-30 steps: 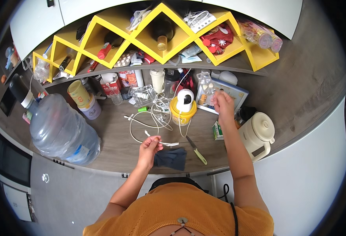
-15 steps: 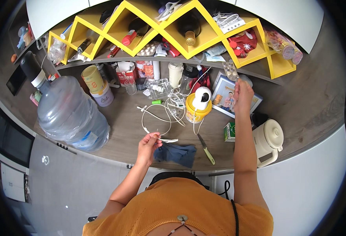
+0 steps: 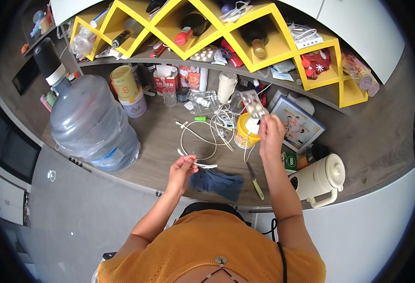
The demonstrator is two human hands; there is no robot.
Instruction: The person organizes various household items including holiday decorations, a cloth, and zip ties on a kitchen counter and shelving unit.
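My right hand [image 3: 272,133] pinches a silver blister pack [image 3: 253,105] by its near end, holding it up over the yellow tub [image 3: 241,132]. The pack and my fingers cover most of the white camera [image 3: 251,125] on that tub. My left hand [image 3: 181,173] is closed on the end of a white cable [image 3: 207,165], just above the front of the worktop. The cable loops back to a tangle of white cords [image 3: 222,123] in the middle. Below the cable end lies a crumpled blue cloth [image 3: 219,185], and a knife with a green handle [image 3: 256,184] rests to its right.
A large plastic water bottle [image 3: 92,122] with a black pump stands at the left. On the right are a framed photo [image 3: 302,126], a small green box [image 3: 289,162] and a cream kettle [image 3: 324,179]. Yellow zigzag shelving [image 3: 226,35] with bottles runs across the back.
My right hand has brought the blister pack leftward and nearer, from beside the framed photo to above the yellow tub. My left hand keeps its hold on the cable. The view has shifted slightly.
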